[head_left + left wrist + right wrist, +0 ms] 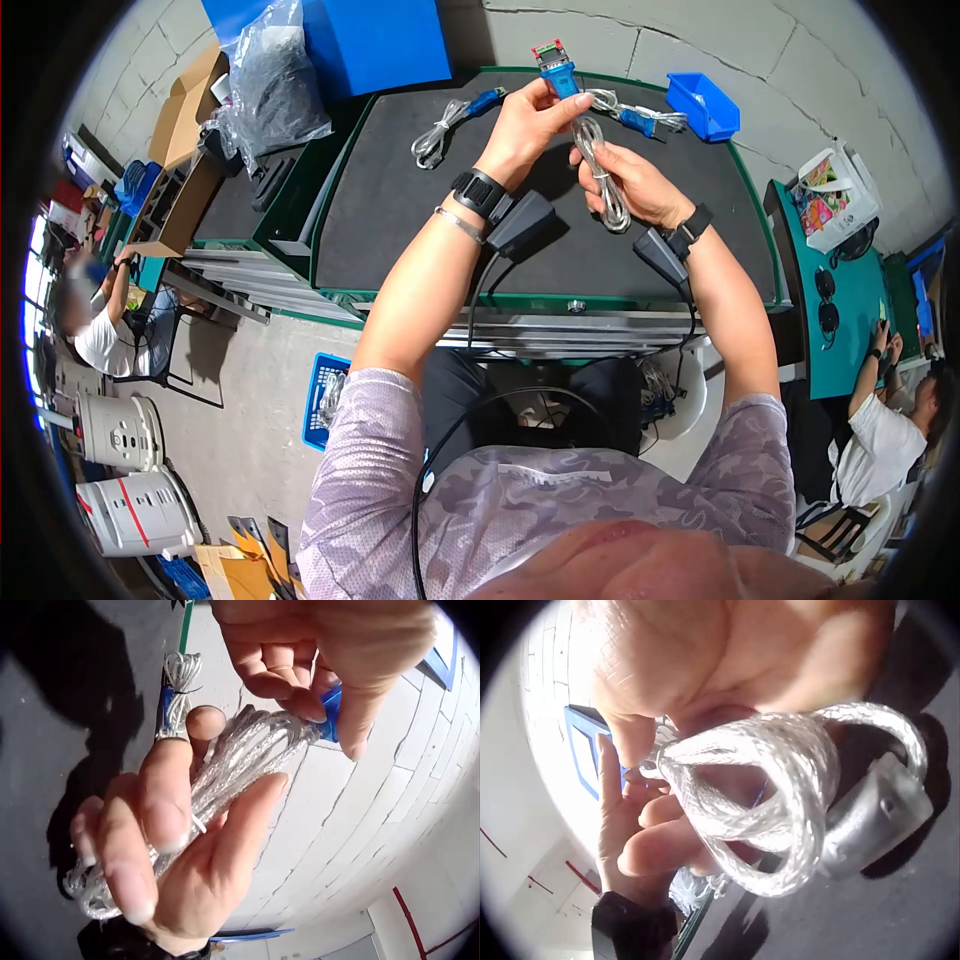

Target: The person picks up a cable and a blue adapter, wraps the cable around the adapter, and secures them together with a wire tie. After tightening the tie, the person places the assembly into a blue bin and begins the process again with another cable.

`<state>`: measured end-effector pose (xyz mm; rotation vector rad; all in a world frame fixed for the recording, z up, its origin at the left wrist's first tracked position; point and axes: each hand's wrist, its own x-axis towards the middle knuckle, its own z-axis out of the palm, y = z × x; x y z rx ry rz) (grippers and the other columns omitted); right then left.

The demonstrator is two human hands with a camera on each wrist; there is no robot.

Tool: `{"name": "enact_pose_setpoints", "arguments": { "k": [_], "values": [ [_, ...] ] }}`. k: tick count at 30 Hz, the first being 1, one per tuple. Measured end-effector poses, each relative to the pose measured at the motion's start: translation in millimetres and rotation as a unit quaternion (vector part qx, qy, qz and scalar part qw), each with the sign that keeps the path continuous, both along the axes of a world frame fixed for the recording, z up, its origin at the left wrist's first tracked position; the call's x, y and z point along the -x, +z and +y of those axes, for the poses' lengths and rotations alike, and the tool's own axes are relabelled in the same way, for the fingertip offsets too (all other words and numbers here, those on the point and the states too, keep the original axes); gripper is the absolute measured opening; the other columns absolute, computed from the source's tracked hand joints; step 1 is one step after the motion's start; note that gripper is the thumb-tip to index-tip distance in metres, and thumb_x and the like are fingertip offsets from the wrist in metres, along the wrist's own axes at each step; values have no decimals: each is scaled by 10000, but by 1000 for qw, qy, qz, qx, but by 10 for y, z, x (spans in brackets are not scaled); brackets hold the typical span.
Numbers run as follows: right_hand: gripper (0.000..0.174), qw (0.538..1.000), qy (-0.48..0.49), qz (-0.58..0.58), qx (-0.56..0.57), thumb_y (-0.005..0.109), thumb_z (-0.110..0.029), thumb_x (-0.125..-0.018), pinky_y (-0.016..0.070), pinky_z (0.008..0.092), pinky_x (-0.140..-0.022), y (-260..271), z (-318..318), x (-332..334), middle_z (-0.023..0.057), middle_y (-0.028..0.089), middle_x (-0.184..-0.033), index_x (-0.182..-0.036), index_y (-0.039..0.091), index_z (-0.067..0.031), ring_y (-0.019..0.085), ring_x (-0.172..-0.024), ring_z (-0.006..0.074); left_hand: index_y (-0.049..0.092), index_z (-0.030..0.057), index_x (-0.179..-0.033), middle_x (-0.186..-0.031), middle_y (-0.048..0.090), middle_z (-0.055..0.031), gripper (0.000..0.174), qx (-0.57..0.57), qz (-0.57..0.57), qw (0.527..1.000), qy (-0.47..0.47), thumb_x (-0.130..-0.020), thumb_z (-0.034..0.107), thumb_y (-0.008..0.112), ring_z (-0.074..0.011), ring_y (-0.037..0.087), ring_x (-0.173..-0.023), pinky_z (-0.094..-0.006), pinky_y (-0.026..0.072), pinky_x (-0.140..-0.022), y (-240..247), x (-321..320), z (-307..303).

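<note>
My left hand [522,128] pinches a blue serial adapter plug [560,80] between thumb and fingers, over the back of the dark work mat. A small green terminal block [549,55] with red edges sits on the plug's far end. From the plug hangs its coiled clear-grey braided cable [612,200], bound by a white tie. My right hand [648,185] holds this coil, its fingers curled round the bundle in the left wrist view. In the right wrist view, a translucent connector housing [881,817] hangs at the cable's loose end.
Two more coiled cables, a left one [432,138] and a right one [662,117], lie on the mat [400,210]. A blue bin [705,108] stands at the back right. Left are a bag-topped drawer [270,95] and cardboard box [180,140]. Two people sit at neighbouring benches.
</note>
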<state>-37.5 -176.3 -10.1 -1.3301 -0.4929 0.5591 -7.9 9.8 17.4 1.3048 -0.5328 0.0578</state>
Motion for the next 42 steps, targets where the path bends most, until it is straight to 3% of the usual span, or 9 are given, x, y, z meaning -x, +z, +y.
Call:
{"name": "enact_pose_setpoints", "arguments": {
  "k": [7,9,18,22,26,28,31,35,42],
  "values": [
    [338,998,-13,11,-63,410,-381,-1023,446,258,-594,-18,43,-12,0,469,-701,-1104,473,-59,486,-586,117,654,9,-1087,-848,608,7,485,-10,22,999,-43,-973,454,501,-61,458,-720,-203,380,-668,48,-28,36],
    [320,997,-10,15,-79,438,-368,-1016,459,255,-577,-17,6,-40,7,501,-698,-1060,504,-58,551,-620,133,645,-2,-1116,-929,647,-24,531,-5,24,998,-65,-987,475,451,-62,482,-741,-208,392,-687,26,-54,7],
    [326,998,-56,-29,26,542,-326,-979,486,255,-643,387,175,40,19,569,-819,-1126,540,-34,583,-721,118,622,-11,-1116,-920,637,-52,489,39,45,994,-96,-987,439,483,-98,542,-758,-244,449,-722,46,-57,143],
    [326,996,-46,-3,72,524,-389,-981,416,230,-548,488,302,-71,-27,486,-705,-1038,524,-68,448,-545,60,640,-7,-1052,-831,627,-16,473,59,45,995,-60,-981,438,498,-68,508,-695,-221,411,-646,86,-47,213],
    [322,997,-59,-10,52,470,-408,-1000,388,217,-518,361,432,-89,-58,410,-648,-972,486,-87,356,-485,28,679,21,-957,-777,622,11,387,20,-8,999,37,-967,385,552,-45,486,-671,-207,397,-621,45,-118,195],
    [335,998,-50,19,16,460,-422,-1001,390,218,-515,250,413,-112,-63,401,-639,-979,485,-88,352,-480,26,678,39,-1009,-846,644,-6,394,9,-9,1000,21,-959,410,556,-54,517,-721,-202,399,-650,68,-89,196],
    [346,999,-34,35,-13,434,-432,-1008,400,216,-527,300,375,-70,-64,389,-628,-988,490,-91,343,-463,27,654,57,-1105,-982,658,-25,546,-21,1,1000,14,-977,536,424,-99,568,-922,-265,423,-791,74,-83,209],
    [363,998,-36,46,-29,427,-448,-1007,418,222,-547,292,297,-35,-63,389,-625,-998,497,-91,346,-463,30,596,65,-1199,-1094,637,-31,617,7,36,999,-1,-968,592,374,-131,573,-983,-307,436,-859,57,-96,212],
    [382,998,-43,42,-24,447,-464,-995,435,248,-557,240,303,-54,-55,409,-629,-986,500,-86,371,-476,46,605,59,-1129,-1051,635,-48,552,64,72,995,6,-971,554,418,-151,582,-963,-310,465,-836,-4,-173,241]
  ]
}}
